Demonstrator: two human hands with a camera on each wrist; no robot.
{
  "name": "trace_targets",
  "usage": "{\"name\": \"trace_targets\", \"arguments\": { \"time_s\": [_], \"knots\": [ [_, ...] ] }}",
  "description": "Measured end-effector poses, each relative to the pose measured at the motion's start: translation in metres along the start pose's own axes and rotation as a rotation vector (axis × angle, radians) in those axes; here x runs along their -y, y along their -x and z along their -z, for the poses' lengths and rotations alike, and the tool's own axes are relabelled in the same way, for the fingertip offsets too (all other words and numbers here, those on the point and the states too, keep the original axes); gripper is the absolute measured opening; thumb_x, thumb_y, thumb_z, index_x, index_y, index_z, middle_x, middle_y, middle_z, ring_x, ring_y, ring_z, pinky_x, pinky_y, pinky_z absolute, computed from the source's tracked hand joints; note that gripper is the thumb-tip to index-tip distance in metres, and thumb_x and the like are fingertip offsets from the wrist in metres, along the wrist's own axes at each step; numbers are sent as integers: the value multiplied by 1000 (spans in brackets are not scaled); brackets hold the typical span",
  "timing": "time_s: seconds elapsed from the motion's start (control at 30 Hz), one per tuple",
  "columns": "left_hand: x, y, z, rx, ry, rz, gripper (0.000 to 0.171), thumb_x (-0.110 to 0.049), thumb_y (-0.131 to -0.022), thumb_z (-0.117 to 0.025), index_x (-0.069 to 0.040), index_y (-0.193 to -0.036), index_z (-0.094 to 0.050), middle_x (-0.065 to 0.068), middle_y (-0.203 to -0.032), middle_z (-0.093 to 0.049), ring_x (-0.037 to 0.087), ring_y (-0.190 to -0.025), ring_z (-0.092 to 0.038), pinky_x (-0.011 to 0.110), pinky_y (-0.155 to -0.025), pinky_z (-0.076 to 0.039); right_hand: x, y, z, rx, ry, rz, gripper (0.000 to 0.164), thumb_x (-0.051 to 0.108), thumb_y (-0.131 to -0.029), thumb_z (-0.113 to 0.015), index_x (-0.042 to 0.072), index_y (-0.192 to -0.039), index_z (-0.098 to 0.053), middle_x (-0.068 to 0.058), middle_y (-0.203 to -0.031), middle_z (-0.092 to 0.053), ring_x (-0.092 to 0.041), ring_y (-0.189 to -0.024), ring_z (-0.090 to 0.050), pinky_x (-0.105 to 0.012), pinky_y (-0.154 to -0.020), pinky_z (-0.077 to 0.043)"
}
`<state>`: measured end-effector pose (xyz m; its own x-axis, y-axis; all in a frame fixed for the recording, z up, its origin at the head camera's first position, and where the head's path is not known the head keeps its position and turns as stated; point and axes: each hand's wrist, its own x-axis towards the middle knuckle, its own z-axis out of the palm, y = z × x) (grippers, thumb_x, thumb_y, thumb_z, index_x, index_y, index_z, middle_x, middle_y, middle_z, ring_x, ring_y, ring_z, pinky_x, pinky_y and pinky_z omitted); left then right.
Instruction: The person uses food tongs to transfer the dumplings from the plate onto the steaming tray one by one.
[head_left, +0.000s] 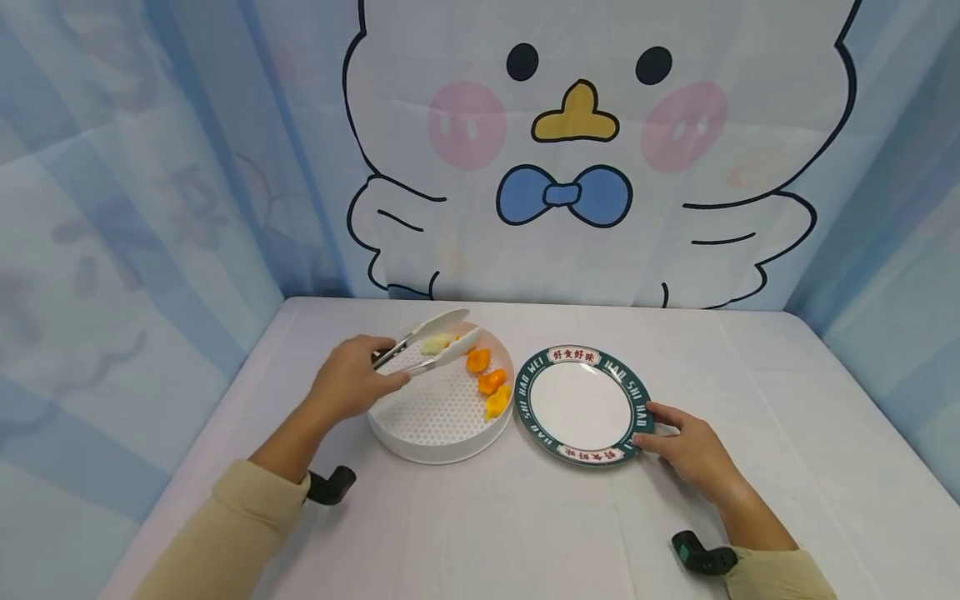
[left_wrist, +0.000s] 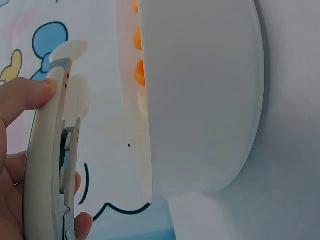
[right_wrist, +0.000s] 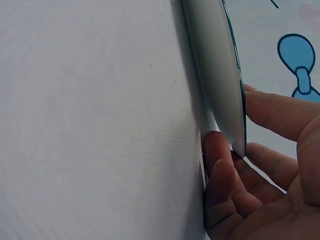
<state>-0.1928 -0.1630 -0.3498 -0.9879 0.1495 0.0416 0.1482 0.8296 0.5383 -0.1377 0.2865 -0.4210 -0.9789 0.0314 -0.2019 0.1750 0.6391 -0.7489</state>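
My left hand (head_left: 348, 382) grips a pair of tongs (head_left: 456, 347) with pale, rounded tips. The tongs are spread apart over a round white tray (head_left: 427, 429) with a perforated-looking base and a raised wall. Inside it, along the right side, lie orange pieces (head_left: 492, 382) and a yellow piece (head_left: 498, 402); their kind is unclear. A pale yellow-green piece (head_left: 435, 345) shows between the tong tips. My right hand (head_left: 693, 450) pinches the right rim of a white plate (head_left: 581, 406) with a green lettered border. In the right wrist view, some fingers (right_wrist: 220, 175) reach beneath the rim.
The plate stands close beside the tray on a white-covered table (head_left: 525, 533). A cartoon-printed curtain (head_left: 570, 258) rises behind the table, with blue-and-white curtains at both sides. Dark devices (head_left: 330, 485) are worn on both wrists.
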Motion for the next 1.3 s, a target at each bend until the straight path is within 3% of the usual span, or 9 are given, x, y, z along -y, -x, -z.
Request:
{"name": "trace_targets", "arguments": {
  "time_s": [0.17, 0.4, 0.67, 0.97, 1.3],
  "knots": [
    [-6, 5, -5, -14, 55, -8, 61, -27, -88, -74, 2, -138, -56, 20, -128, -59, 30, -105, -58, 46, -87, -51, -1, 1, 0, 0, 4, 1, 77, 29, -92, -73, -5, -150, -37, -29, -150, -39, -32, -109, -55, -30, -75, -53],
    [-19, 13, -13, -11, 143, 0, 62, -22, -87, -73, 5, -139, -52, 20, -126, -58, 30, -104, -58, 44, -86, -53, 1, 2, 3, -1, 5, 32, 76, 29, -92, -73, -6, -150, -37, -30, -149, -40, -24, -91, -59, -30, -71, -52],
    [-30, 23, -24, -32, 199, -35, 60, -16, -85, -74, 2, -139, -54, 18, -128, -57, 29, -106, -57, 45, -91, -52, 2, 3, 2, -5, 9, 17, 76, 28, -92, -72, -6, -150, -37, -30, -149, -40, -28, -100, -58, -31, -74, -52],
    [-36, 34, -37, -76, 239, -148, 59, -22, -82, -82, -3, -133, -61, 8, -118, -63, 23, -96, -59, 35, -81, -54, 2, 1, 0, -8, 12, 8, 75, 28, -93, -71, -6, -150, -37, -30, -149, -39, -33, -108, -56, -31, -76, -53],
    [-47, 51, -59, -87, 205, -232, 62, -24, -75, -90, 0, -127, -64, 1, -106, -67, 14, -88, -57, 25, -72, -52, 2, 2, -1, -6, -7, 27, 76, 27, -92, -73, -7, -150, -36, -31, -148, -40, -32, -106, -56, -29, -74, -53]
  ]
}}
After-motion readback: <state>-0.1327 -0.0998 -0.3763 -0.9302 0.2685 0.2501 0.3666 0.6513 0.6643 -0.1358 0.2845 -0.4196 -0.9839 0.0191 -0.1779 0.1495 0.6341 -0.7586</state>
